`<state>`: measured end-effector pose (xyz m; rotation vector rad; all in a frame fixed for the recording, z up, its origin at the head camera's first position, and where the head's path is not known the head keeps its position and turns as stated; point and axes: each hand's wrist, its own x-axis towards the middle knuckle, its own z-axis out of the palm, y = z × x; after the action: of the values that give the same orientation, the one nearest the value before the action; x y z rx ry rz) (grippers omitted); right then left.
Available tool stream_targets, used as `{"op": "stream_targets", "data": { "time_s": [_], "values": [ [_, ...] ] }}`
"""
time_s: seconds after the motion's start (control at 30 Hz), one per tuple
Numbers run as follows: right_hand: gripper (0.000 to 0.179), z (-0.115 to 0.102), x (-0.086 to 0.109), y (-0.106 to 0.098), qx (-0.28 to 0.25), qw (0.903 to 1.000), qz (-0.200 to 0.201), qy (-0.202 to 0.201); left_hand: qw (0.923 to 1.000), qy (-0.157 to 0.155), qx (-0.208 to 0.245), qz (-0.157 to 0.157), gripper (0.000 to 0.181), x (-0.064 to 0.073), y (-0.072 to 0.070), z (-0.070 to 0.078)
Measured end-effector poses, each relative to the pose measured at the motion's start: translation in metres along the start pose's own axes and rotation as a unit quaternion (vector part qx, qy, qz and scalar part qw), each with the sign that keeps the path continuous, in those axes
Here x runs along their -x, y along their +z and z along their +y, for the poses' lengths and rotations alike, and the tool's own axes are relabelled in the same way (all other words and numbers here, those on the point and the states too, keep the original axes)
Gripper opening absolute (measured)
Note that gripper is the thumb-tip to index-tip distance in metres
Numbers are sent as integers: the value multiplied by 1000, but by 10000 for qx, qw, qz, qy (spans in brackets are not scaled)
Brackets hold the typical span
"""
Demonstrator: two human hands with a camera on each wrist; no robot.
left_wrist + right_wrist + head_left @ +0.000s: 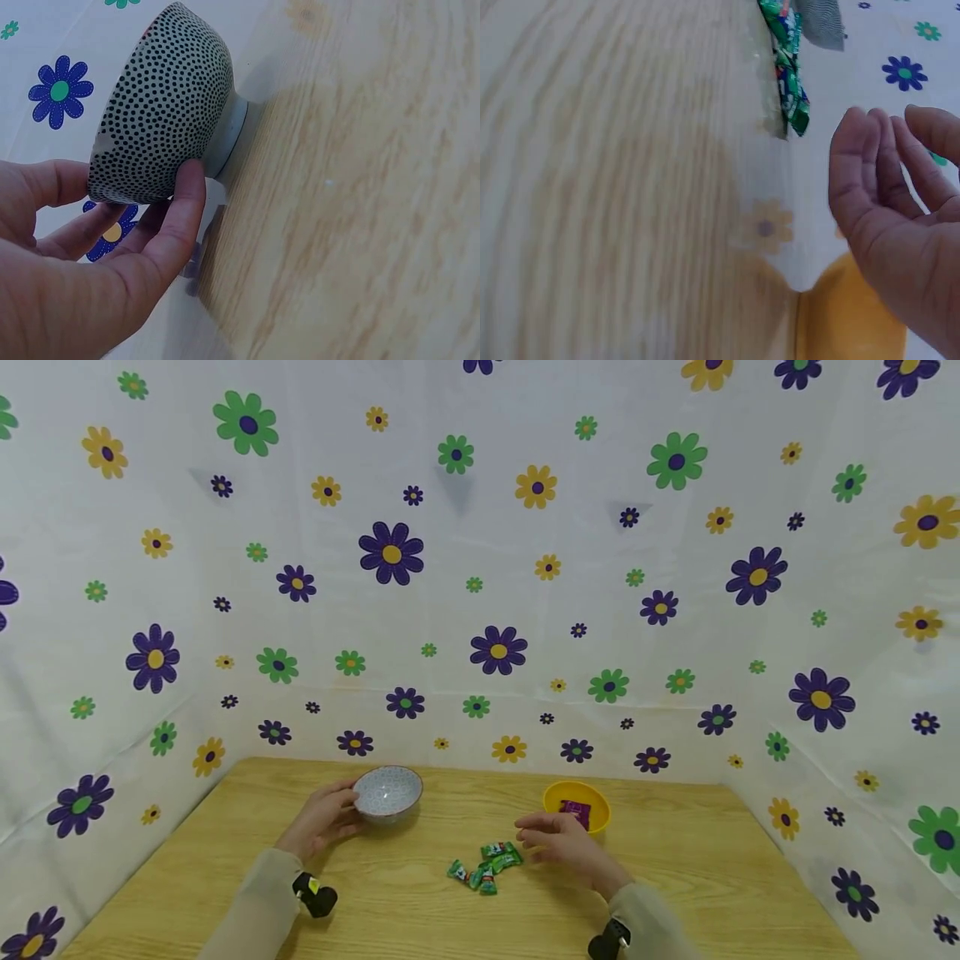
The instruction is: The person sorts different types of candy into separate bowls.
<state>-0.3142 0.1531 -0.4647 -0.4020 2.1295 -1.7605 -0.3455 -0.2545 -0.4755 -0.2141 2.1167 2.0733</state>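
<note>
At the left, my left hand [326, 818] holds the side of a patterned bowl [388, 793], fingers at the rim and against the lower wall. Dark dots cover the bowl's outside [165, 105] in the left wrist view, and its foot is at the wood. My right hand [566, 847] hovers with loosely bent fingers and nothing in them, just in front of a yellow bowl [598, 797]. Inside that bowl lies a purple wrapped packet [574, 812]. Several green wrapped candies [487, 878] lie in a loose cluster to the left of my right hand.
The wooden tabletop [405, 910] runs back to a white flower-printed cloth [450, 635], which also hangs at both sides. Each wrist wears a small black camera, one of them on the left wrist [315, 895].
</note>
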Motion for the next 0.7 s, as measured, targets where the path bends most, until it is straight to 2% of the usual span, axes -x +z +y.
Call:
{"op": "stream_targets", "data": {
  "time_s": [0.2, 0.37, 0.57, 0.7],
  "values": [
    [34, 4, -11, 15, 606, 9976, 246, 234, 10000, -24, 13, -9, 56, -3, 1, -2],
    [30, 4, -22, 23, 1292, 9906, 296, 325, 9999, 22, 20, -125, 57, -5, -1, -2],
    [24, 3, -31, 26, 1863, 9811, 430, 314, 10000, -22, 49, -83, 57, -5, -1, 0],
    [18, 4, -31, 29, 2209, 9740, 501, 93, 9999, -83, 60, -61, 58, -5, 1, 0]
  ]
}}
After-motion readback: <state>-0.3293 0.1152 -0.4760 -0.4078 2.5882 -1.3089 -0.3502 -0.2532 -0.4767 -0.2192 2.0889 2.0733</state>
